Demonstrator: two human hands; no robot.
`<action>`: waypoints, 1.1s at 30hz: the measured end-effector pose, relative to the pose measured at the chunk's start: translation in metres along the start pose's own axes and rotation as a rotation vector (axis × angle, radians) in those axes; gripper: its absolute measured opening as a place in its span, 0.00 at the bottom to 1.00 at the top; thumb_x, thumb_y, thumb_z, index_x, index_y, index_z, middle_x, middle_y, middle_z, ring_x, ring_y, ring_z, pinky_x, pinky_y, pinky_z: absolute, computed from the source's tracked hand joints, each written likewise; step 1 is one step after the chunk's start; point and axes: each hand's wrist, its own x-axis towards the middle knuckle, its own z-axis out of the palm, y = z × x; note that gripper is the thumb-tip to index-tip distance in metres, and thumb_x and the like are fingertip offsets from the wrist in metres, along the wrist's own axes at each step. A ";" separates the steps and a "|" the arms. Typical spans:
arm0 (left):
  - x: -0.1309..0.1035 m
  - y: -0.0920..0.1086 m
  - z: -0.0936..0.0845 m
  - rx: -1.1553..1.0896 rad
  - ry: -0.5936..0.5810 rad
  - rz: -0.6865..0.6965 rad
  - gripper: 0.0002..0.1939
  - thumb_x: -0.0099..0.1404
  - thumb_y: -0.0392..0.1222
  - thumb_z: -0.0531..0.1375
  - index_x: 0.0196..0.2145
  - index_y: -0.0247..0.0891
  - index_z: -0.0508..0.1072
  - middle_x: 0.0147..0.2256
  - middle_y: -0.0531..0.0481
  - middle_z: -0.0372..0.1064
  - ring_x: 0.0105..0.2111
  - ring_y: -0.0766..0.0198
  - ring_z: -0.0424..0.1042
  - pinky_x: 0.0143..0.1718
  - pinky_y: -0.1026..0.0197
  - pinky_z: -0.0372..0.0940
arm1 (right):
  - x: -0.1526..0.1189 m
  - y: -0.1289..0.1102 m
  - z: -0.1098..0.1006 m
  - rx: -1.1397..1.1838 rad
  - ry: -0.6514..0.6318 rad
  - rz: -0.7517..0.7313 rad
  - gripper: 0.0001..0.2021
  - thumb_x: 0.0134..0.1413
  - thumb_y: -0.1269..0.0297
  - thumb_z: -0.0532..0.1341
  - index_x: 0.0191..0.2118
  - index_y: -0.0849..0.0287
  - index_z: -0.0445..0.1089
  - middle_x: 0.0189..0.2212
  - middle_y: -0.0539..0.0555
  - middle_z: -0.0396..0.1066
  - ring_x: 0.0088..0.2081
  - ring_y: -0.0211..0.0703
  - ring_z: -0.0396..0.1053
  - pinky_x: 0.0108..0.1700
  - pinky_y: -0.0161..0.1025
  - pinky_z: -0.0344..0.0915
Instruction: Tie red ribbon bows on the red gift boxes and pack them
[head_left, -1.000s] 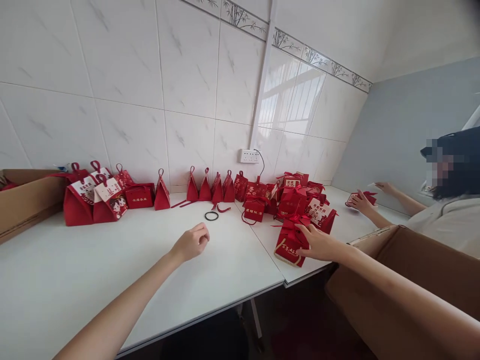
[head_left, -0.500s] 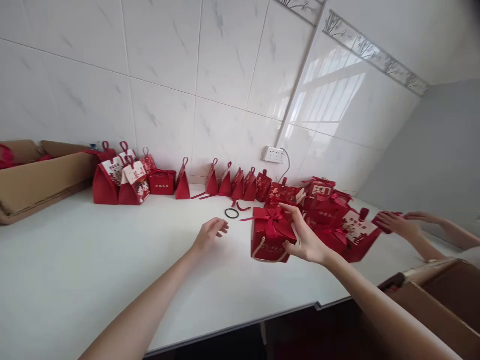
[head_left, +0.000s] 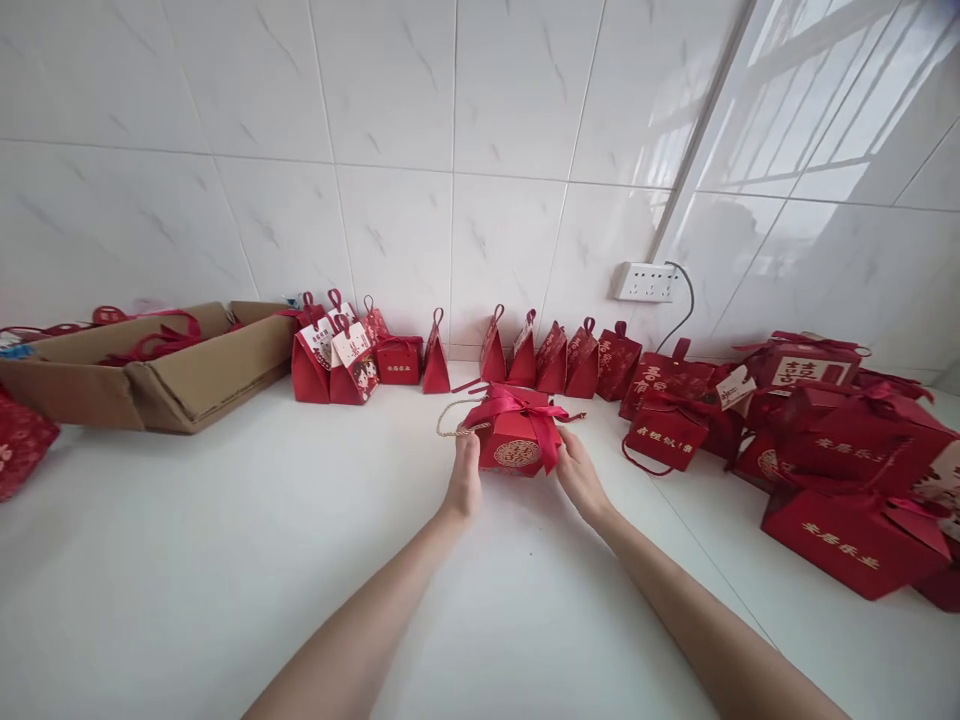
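Observation:
A red gift box (head_left: 517, 452) with a round gold emblem and a red ribbon bow on top is between my two hands, over the white table (head_left: 300, 560). My left hand (head_left: 463, 475) grips its left side, below a loop of twisted cream cord. On the right side my right hand (head_left: 581, 475) holds the box, its fingers partly hidden behind it. A small red box with gold writing (head_left: 665, 436) lies to the right of my right hand.
Several red triangular boxes (head_left: 551, 358) stand along the tiled wall. An open cardboard box (head_left: 225, 365) with red ribbons inside is at the left. Many red boxes (head_left: 855, 535) are piled at the right, and a socket strip (head_left: 643, 282) is on the wall.
The view has swung right and levelled. My left hand, free before, now grips the box too; the box is turned, with its round emblem facing me. The other person's hands have left the view.

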 end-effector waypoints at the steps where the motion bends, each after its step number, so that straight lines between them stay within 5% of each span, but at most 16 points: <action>1: -0.003 0.001 0.003 0.016 -0.023 0.035 0.31 0.59 0.65 0.51 0.54 0.45 0.60 0.59 0.48 0.57 0.61 0.55 0.53 0.60 0.55 0.51 | -0.003 -0.003 -0.002 0.080 -0.065 0.044 0.24 0.53 0.43 0.52 0.49 0.53 0.63 0.51 0.58 0.65 0.54 0.56 0.62 0.53 0.55 0.61; 6: -0.003 0.020 0.005 0.062 -0.093 0.108 0.27 0.59 0.67 0.48 0.43 0.44 0.64 0.55 0.47 0.62 0.54 0.55 0.63 0.50 0.54 0.63 | -0.006 -0.021 -0.006 0.481 -0.283 0.237 0.27 0.54 0.40 0.50 0.55 0.46 0.57 0.49 0.56 0.68 0.47 0.55 0.69 0.40 0.52 0.70; 10: 0.005 0.030 -0.001 0.152 -0.023 0.043 0.27 0.56 0.68 0.47 0.31 0.40 0.65 0.48 0.45 0.68 0.47 0.54 0.69 0.37 0.57 0.67 | -0.003 -0.020 -0.014 0.419 -0.345 0.165 0.29 0.51 0.36 0.50 0.52 0.50 0.59 0.50 0.58 0.68 0.48 0.55 0.69 0.41 0.50 0.70; 16: 0.004 0.035 -0.002 0.301 -0.018 0.102 0.16 0.54 0.55 0.58 0.30 0.40 0.63 0.36 0.50 0.69 0.35 0.62 0.70 0.30 0.62 0.63 | -0.008 -0.019 -0.018 0.401 -0.412 0.126 0.28 0.48 0.52 0.62 0.54 0.44 0.51 0.51 0.52 0.64 0.46 0.49 0.69 0.46 0.50 0.68; 22: 0.005 0.037 -0.001 0.466 -0.044 0.083 0.11 0.56 0.49 0.58 0.25 0.38 0.66 0.31 0.50 0.69 0.31 0.63 0.70 0.36 0.60 0.64 | -0.003 -0.020 -0.012 0.364 -0.098 0.056 0.29 0.48 0.50 0.62 0.54 0.48 0.49 0.53 0.53 0.61 0.50 0.48 0.66 0.52 0.50 0.65; 27: 0.000 0.037 -0.001 0.515 -0.094 0.005 0.15 0.58 0.48 0.54 0.20 0.37 0.66 0.21 0.50 0.68 0.24 0.64 0.68 0.30 0.60 0.62 | 0.007 -0.018 -0.018 0.347 0.206 0.016 0.32 0.47 0.47 0.61 0.54 0.47 0.45 0.53 0.55 0.60 0.52 0.50 0.64 0.49 0.51 0.68; 30: -0.002 0.042 -0.003 0.516 0.055 0.160 0.17 0.60 0.47 0.52 0.16 0.39 0.60 0.17 0.53 0.60 0.21 0.66 0.61 0.27 0.61 0.59 | 0.009 -0.017 -0.021 0.353 0.183 -0.005 0.31 0.47 0.47 0.60 0.53 0.46 0.46 0.53 0.54 0.60 0.51 0.50 0.66 0.46 0.51 0.69; 33: 0.000 0.049 -0.003 0.583 0.225 0.288 0.14 0.59 0.48 0.53 0.20 0.40 0.58 0.19 0.55 0.57 0.23 0.66 0.60 0.28 0.63 0.58 | 0.005 -0.016 -0.019 0.329 0.011 -0.061 0.27 0.48 0.49 0.60 0.51 0.48 0.50 0.53 0.53 0.60 0.52 0.49 0.64 0.49 0.49 0.66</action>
